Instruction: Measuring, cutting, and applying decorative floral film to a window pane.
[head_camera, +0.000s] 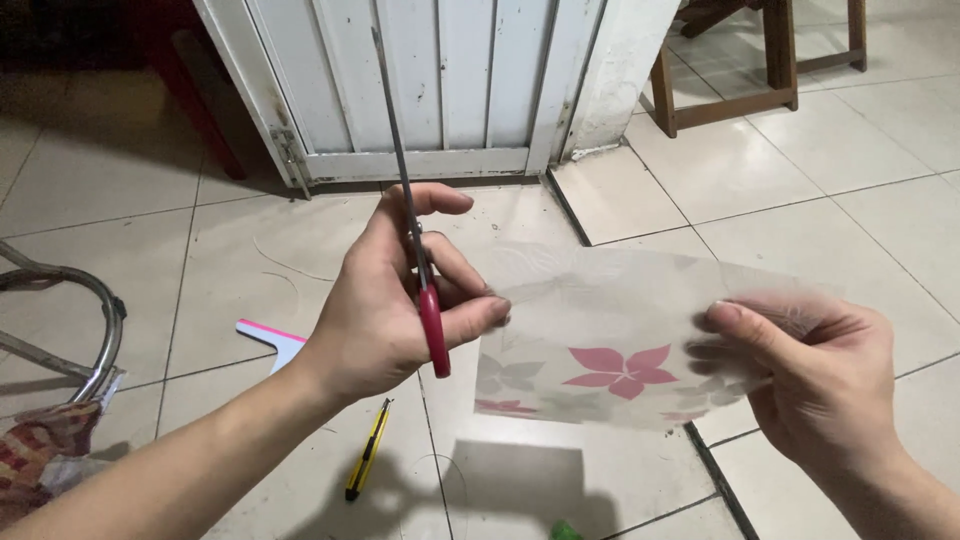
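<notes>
We look down at our two bare hands over a pale tiled floor (820, 170). At the far left edge, a curved metal frame (100, 330) stands beside a bundle of patterned cloth (35, 455). A little to the right, a white ruler (272, 340) with a pink edge lies on the tiles, partly hidden behind our left wrist, and below it a yellow utility knife (367, 450) lies flat with its tip pointing up and to the right. Our left hand (385, 300) is closed around scissors (420, 250) with red handles; the blades are together and point up and slightly left, toward a white panelled door (430, 80) at the top of the view. The fingertips of this hand also touch the left edge of a sheet (610, 340), which is thin, translucent and printed with pink and grey flowers. We hold the sheet in the air between both hands, roughly level, above the floor. Our right hand (800, 370) pinches its right edge, thumb on top and fingers underneath. At the top right, the wooden legs of a chair (775, 60) stand on the tiles. A small green object (565, 530) shows at the bottom edge; we cannot tell what it is.
</notes>
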